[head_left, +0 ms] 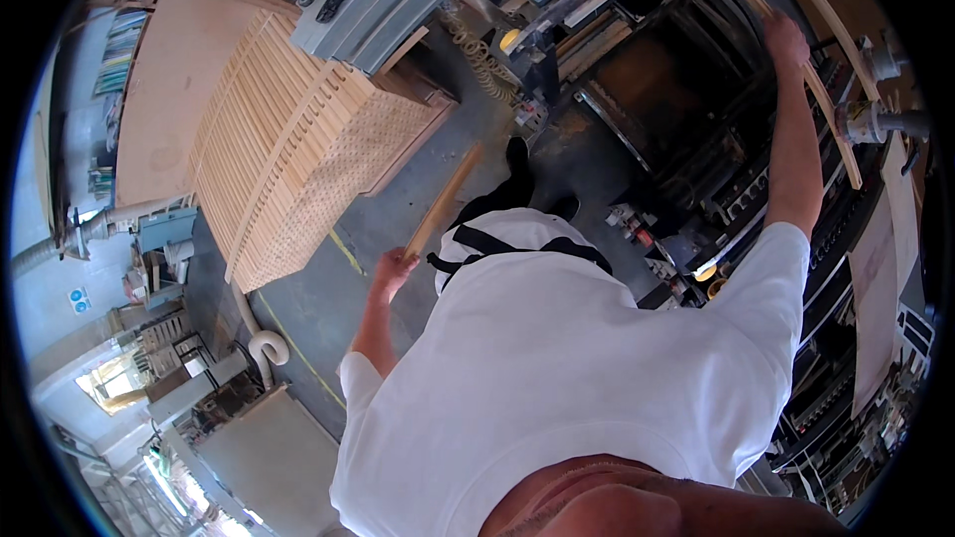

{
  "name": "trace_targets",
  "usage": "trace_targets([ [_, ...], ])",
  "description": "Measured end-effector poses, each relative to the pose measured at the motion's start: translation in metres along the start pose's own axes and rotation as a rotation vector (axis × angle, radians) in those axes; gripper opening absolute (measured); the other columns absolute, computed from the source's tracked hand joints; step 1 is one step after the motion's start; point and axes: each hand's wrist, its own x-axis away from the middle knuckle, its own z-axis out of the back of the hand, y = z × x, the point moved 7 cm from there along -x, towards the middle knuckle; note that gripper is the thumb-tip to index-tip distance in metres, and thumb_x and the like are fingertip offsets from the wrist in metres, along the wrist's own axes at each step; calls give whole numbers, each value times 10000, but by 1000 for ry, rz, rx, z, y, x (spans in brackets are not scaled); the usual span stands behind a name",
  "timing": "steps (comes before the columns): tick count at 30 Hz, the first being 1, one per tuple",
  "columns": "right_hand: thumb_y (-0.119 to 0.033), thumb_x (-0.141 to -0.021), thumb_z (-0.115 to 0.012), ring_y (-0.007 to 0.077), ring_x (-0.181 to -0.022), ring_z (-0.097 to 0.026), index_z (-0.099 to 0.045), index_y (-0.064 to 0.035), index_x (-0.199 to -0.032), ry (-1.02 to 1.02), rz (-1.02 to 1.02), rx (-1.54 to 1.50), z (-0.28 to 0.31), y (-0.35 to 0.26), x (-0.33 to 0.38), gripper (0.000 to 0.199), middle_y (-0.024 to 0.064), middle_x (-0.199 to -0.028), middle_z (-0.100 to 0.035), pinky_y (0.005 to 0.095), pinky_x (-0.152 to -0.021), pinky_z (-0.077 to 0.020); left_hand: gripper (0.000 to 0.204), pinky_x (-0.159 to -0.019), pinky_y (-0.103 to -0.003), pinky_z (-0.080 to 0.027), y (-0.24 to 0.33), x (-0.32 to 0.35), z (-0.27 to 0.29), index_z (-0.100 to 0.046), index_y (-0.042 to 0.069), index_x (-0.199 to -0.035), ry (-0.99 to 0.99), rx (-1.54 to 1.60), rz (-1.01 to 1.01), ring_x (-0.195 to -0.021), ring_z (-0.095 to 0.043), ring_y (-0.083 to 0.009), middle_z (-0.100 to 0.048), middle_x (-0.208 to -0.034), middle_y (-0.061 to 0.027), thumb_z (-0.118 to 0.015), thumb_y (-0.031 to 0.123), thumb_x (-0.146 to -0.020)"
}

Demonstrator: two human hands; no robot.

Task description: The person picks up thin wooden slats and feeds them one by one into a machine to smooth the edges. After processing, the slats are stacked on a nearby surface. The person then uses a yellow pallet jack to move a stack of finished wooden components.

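Observation:
My left hand (395, 267) is low beside my hip, closed around the near end of a wooden slat (445, 201). The slat points away from me, over the floor. My right hand (786, 40) reaches far out to the right over the machine, closed on a long, narrow wooden strip (831, 121). The strip runs along the machine on both sides of that hand and looks curved in this wide view. Part of the strip is hidden under my fingers.
A tall stack of wooden pieces (288, 144) stands ahead left on a board. The dark machine (657, 89) with rails and controls fills my right side. A coiled air hose (477, 50) hangs near my feet. Yellow lines (308, 368) mark the grey floor. A bent duct (267, 346) stands behind left.

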Motion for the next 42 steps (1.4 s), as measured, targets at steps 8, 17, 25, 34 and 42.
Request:
trace_targets([
  [8,-502,-905,-464,372,-1230,-516,-555,-168,-1307,-119,-69,-23,-5,6,-6,531,162,-1320,-563,486,-996,-426,234,-575,-269,-401,44,53,68,-680,16,-1000,2,162,-10,-649,-480,-68,-567,-712,40,-729,182,-842],
  [17,-487,-892,-560,328,-1169,-578,-574,-108,-1303,354,53,-284,43,-39,25,559,172,-1261,-607,427,-984,-442,291,-642,-233,-452,83,109,220,-650,23,-1074,243,521,-243,-697,-556,-75,-615,-800,3,-674,261,-908],
  [25,-186,-907,-675,127,-888,-655,-668,11,-1121,108,302,-1093,73,-189,173,291,100,-1004,-709,273,-824,-512,313,-715,-272,-498,182,-80,307,-578,-5,-1153,189,837,-479,-766,-580,-122,-622,-893,-34,-522,259,-993],
  [34,-102,-897,-641,122,-807,-630,-666,26,-1074,-104,85,-1019,52,-227,374,220,77,-897,-682,261,-760,-503,409,-565,-334,-537,244,-346,349,-612,-96,-1119,350,822,-297,-707,-638,-200,-660,-866,-111,-649,259,-918],
  [42,-118,-880,-653,121,-797,-626,-666,24,-1062,-263,-301,-916,10,-195,519,232,75,-837,-687,260,-744,-494,280,-483,-372,-533,291,-413,338,-628,-61,-885,473,667,-151,-637,-643,-261,-649,-800,-154,-668,216,-875],
])
